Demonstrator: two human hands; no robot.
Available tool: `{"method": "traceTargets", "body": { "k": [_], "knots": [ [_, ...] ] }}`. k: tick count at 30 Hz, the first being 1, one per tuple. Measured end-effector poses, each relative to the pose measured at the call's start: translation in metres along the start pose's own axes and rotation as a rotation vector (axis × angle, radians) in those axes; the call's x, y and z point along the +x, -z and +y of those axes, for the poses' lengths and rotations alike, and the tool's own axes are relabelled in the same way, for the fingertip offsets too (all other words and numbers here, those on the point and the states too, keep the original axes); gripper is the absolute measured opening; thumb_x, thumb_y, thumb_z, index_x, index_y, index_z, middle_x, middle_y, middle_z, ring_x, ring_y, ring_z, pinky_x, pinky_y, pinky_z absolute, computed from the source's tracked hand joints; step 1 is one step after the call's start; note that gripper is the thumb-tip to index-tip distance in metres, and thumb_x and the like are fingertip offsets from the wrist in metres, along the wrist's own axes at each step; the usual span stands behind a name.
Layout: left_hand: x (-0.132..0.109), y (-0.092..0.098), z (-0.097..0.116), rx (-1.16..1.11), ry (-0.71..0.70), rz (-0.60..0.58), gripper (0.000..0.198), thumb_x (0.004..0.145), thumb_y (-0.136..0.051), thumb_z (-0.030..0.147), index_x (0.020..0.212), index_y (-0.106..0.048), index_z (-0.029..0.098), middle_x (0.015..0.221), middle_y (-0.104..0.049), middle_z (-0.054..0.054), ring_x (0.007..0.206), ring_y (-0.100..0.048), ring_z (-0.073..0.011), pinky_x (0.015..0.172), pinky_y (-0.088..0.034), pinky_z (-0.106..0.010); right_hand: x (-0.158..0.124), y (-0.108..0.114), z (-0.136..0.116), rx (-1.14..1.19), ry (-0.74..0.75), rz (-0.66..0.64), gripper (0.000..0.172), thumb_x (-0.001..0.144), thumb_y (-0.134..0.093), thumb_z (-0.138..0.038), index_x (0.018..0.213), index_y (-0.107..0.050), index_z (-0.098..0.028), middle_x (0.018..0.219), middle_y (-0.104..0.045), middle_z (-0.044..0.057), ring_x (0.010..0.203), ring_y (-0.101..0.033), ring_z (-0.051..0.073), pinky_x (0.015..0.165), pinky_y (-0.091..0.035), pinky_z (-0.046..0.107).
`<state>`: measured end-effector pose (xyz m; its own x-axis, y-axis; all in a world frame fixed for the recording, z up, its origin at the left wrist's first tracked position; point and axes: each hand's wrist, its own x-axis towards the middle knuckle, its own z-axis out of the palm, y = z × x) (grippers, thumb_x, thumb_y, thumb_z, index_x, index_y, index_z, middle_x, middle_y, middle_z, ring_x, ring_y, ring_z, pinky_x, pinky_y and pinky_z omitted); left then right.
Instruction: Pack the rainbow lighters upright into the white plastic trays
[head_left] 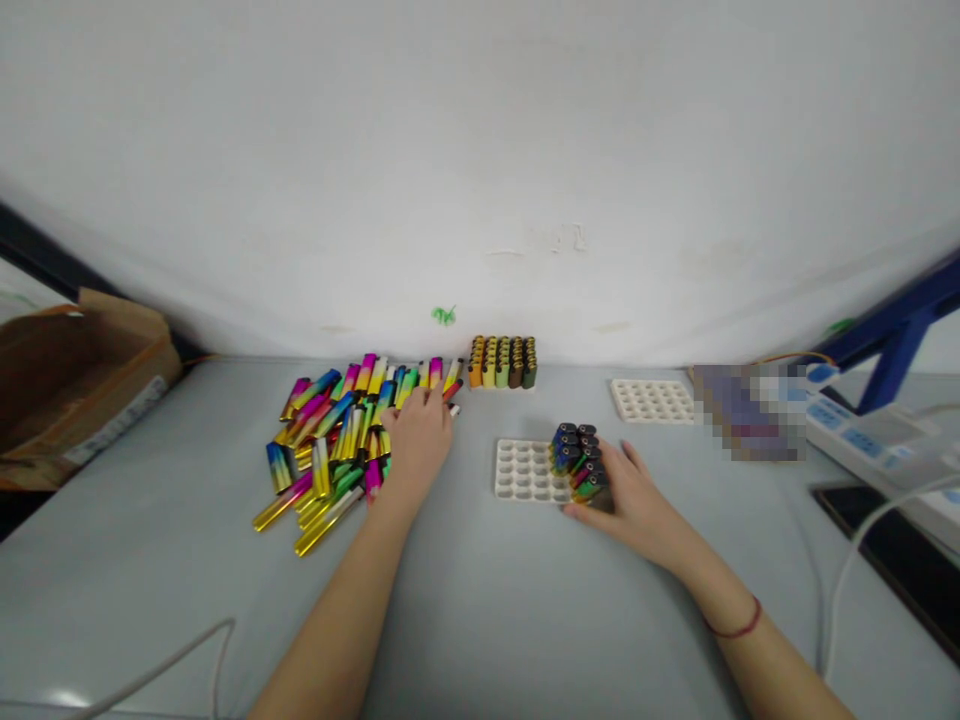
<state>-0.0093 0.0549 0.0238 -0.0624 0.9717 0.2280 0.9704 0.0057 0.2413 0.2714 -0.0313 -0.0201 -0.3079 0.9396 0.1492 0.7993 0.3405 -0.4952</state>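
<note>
A loose heap of shiny, multicoloured lighters (349,425) lies on the left of the table. My left hand (421,430) reaches over the heap's right side, fingers stretched out and apart among the lighters; its fingertips are partly hidden. In front of me is a white tray (525,470) with round pockets. Dark-topped lighters (577,455) stand upright at its right end, the left pockets bare. My right hand (630,495) curls around that end, thumb at the near corner and fingers behind the standing lighters.
A full block of lighters (502,362) stands in rows near the wall. Another white tray (652,400) lies right of it. A cardboard box (82,390) is at far left. Power strips (870,440), a dark flat panel (892,560) and a white cable (844,580) are at right.
</note>
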Motion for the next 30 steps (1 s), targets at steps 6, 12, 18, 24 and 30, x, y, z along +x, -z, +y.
{"method": "traceTargets", "body": {
  "k": [6, 12, 18, 24, 30],
  "knots": [
    [-0.003, 0.003, -0.007, -0.584, -0.103, -0.038, 0.030, 0.086, -0.049, 0.026, 0.113, -0.057, 0.016, 0.110, -0.066, -0.013, 0.096, -0.063, -0.0244, 0.083, -0.048, -0.038, 0.001, 0.000, 0.001, -0.011, -0.006, -0.015, 0.080, 0.083, -0.063, -0.056, 0.143, -0.036, -0.011, 0.142, -0.052, 0.024, 0.136, -0.044, 0.035, 0.117, -0.018, 0.062],
    [-0.022, 0.013, 0.020, -1.214, 0.060, -0.304, 0.016, 0.079, -0.054, 0.026, 0.093, -0.049, 0.020, 0.086, -0.070, -0.003, 0.079, -0.060, -0.0160, 0.076, -0.046, -0.030, 0.000, 0.000, 0.000, -0.007, -0.005, -0.016, 0.079, 0.083, -0.064, -0.056, 0.143, -0.035, -0.014, 0.144, -0.050, 0.022, 0.136, -0.045, 0.034, 0.116, -0.018, 0.064],
    [-0.033, 0.008, 0.034, -1.518, 0.095, -0.552, 0.023, 0.070, -0.060, 0.026, 0.091, -0.060, 0.017, 0.068, -0.061, 0.002, 0.068, -0.057, -0.0144, 0.068, -0.044, -0.028, 0.000, -0.001, 0.001, -0.015, 0.003, -0.008, 0.079, 0.083, -0.064, -0.055, 0.143, -0.035, -0.013, 0.143, -0.051, 0.023, 0.136, -0.045, 0.034, 0.116, -0.018, 0.063],
    [-0.033, 0.005, 0.041, -1.633, 0.273, -0.529, 0.041, 0.077, -0.046, 0.054, 0.055, -0.047, 0.019, 0.046, -0.035, 0.004, 0.044, -0.035, -0.0096, 0.047, -0.031, -0.024, 0.000, 0.000, 0.001, -0.007, 0.011, -0.007, 0.079, 0.083, -0.064, -0.054, 0.145, -0.034, -0.014, 0.143, -0.051, 0.022, 0.136, -0.044, 0.034, 0.116, -0.018, 0.064],
    [-0.035, 0.005, 0.047, -1.596, 0.427, -0.466, 0.047, 0.083, -0.035, 0.049, 0.046, -0.037, 0.021, 0.041, -0.021, 0.006, 0.037, -0.020, -0.0076, 0.039, -0.020, -0.020, 0.000, -0.001, 0.001, 0.000, -0.006, -0.003, 0.081, 0.083, -0.064, -0.055, 0.146, -0.035, -0.015, 0.145, -0.050, 0.021, 0.137, -0.044, 0.034, 0.116, -0.019, 0.062]
  ]
}}
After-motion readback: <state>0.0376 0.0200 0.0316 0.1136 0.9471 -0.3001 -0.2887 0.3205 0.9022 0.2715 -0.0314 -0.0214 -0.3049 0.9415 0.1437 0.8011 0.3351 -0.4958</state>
